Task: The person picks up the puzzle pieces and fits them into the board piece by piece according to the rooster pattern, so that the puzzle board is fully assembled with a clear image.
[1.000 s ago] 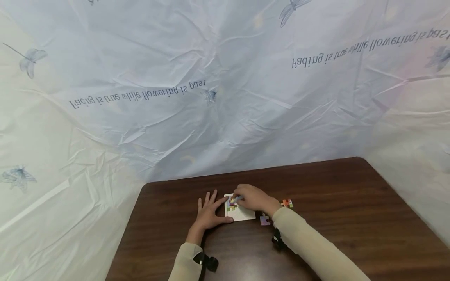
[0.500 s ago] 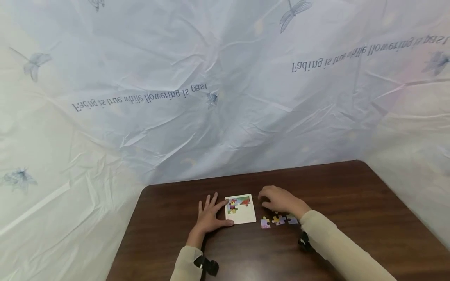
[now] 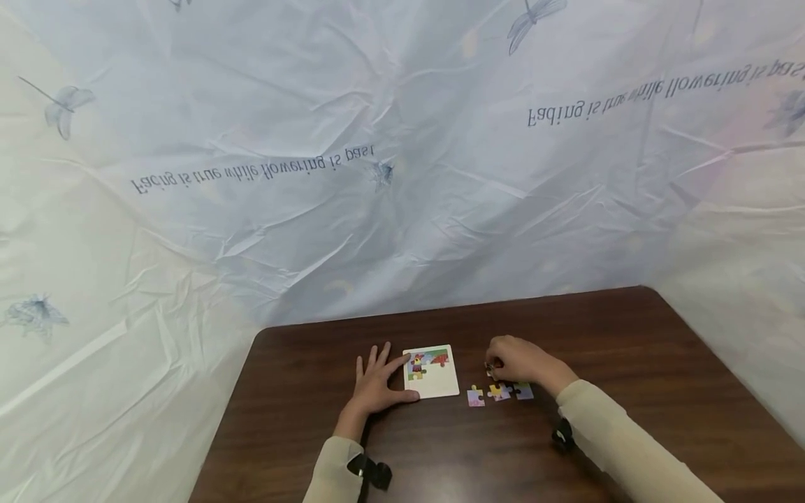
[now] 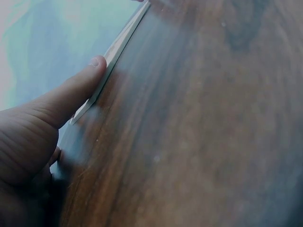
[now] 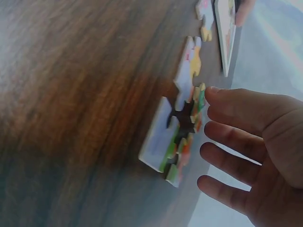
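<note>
A square puzzle board (image 3: 434,385), with a few joined pieces along its top and left side, lies flat near the middle of the table. My left hand (image 3: 377,388) is spread beside it, index finger at the upper left corner and thumb (image 4: 83,90) against the near left edge. To the right, my right hand (image 3: 518,360) is bent over the loose pieces. Its thumb and index finger pinch the edge of a green piece (image 5: 201,100); the other fingers (image 5: 229,156) are loosely bent. The palm hides some pieces in the head view.
Several loose pieces lie right of the board, among them a lilac one (image 3: 475,399), a yellow and lilac one (image 3: 499,393) and another lilac one (image 3: 523,392). The dark wooden table (image 3: 302,391) meets a printed white cloth (image 3: 402,230) behind.
My right hand has left the board and moved right to the loose pieces. A red-patterned piece now shows at the board's upper right. The left hand has stayed beside the board.
</note>
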Demonstrator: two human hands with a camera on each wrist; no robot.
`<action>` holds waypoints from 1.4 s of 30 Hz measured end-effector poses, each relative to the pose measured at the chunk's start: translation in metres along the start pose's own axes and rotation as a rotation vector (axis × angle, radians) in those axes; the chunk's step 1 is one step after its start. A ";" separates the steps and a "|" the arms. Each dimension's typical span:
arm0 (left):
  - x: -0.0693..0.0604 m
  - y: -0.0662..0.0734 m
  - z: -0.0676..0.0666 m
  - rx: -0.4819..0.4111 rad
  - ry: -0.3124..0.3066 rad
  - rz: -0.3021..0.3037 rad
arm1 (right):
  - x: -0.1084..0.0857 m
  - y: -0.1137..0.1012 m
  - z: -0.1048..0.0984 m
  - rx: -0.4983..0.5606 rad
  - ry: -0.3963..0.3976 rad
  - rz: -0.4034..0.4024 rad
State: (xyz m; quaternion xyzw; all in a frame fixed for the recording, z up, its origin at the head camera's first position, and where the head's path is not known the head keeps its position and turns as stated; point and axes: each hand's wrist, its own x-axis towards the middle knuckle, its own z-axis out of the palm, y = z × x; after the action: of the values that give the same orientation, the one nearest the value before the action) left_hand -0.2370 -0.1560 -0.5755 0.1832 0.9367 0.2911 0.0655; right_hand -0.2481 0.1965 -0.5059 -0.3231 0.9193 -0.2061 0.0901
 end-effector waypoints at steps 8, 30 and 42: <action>-0.001 0.001 -0.001 0.009 -0.006 -0.009 | 0.000 0.002 0.006 -0.026 0.008 0.041; 0.004 0.000 -0.002 0.011 0.009 0.003 | 0.014 -0.003 0.006 -0.040 0.054 0.075; -0.001 0.003 -0.002 0.019 -0.006 -0.015 | 0.037 -0.034 0.014 0.011 0.058 -0.019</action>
State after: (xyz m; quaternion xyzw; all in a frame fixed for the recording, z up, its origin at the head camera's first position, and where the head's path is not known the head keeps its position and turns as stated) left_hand -0.2352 -0.1553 -0.5724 0.1778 0.9406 0.2809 0.0689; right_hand -0.2537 0.1447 -0.5051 -0.3253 0.9172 -0.2212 0.0633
